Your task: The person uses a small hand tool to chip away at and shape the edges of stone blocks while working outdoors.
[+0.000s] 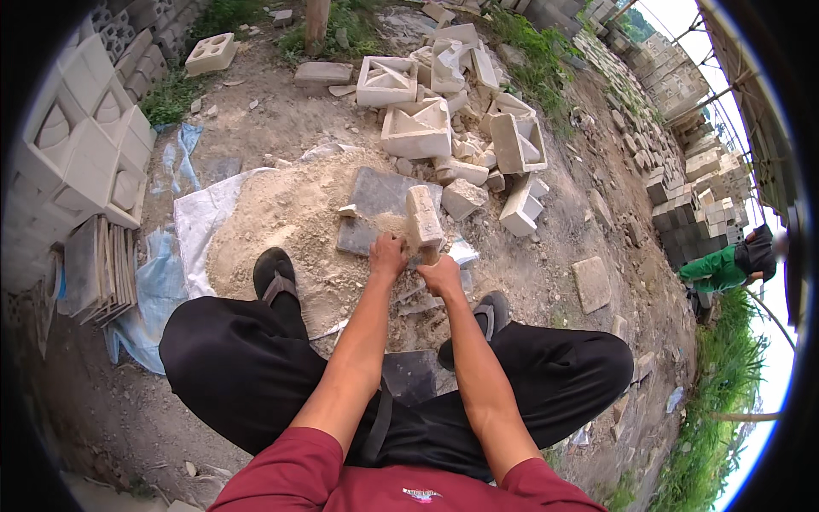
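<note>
My right hand (pixel 440 276) is wrapped round the short handle of a dusty block-headed mallet (pixel 424 218). The mallet's head is raised over the right side of a dark flat slab (pixel 375 192). Close beside it, my left hand (pixel 389 256) is at the slab's near edge with its fingers curled; whatever they hold, if anything, is hidden. Pale crumbs (pixel 391 224) lie on the slab just beyond those fingers. A small pale chunk (pixel 347 211) rests at the slab's left. To the left spreads a heap of sandy powder (pixel 290 226) on a white sheet (pixel 209 213).
Broken pale blocks (pixel 416 128) pile up beyond the slab. Patterned blocks (pixel 85 171) are stacked at the left, above leaning thin boards (pixel 101 264). A flat stone (pixel 591 284) lies at the right. Another person (pixel 729 264) in green trousers is at the far right.
</note>
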`<state>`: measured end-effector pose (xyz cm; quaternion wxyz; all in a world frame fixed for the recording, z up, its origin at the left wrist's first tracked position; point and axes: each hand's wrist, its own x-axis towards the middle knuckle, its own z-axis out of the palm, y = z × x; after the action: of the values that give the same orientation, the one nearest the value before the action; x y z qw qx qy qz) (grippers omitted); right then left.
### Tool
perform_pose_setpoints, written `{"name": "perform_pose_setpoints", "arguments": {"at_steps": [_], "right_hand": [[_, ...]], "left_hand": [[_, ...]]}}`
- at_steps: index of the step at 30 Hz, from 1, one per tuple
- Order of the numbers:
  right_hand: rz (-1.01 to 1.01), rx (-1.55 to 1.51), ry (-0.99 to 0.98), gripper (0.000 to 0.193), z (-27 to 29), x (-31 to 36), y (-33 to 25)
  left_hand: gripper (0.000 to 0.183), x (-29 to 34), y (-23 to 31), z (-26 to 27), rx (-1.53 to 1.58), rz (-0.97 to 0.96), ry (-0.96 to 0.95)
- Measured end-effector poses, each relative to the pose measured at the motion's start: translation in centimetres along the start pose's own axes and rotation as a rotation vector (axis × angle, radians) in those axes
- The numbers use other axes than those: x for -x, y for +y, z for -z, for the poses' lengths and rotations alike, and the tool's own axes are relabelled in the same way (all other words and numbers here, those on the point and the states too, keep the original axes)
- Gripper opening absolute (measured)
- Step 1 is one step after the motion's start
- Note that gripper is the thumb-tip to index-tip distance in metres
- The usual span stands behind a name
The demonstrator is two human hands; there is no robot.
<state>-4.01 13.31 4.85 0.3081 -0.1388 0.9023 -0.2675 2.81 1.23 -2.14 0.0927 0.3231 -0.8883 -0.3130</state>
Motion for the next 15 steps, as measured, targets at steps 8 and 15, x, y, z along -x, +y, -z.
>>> {"name": "perform_pose_setpoints", "arguments": {"at_steps": [8,15], "right_hand": [[0.112,-0.127,0.224,0.044,-3.7,0.7,1.6],[0.054,-0.096,0.292,0.046,-3.3,0.8,0.0]], "left_hand": [[0.017,-0.9,-0.4,-0.7,-0.026,0.081,0.055],[0.018,0.0,-1.4,-0.7,-0.055,0.077,0.105]]}}
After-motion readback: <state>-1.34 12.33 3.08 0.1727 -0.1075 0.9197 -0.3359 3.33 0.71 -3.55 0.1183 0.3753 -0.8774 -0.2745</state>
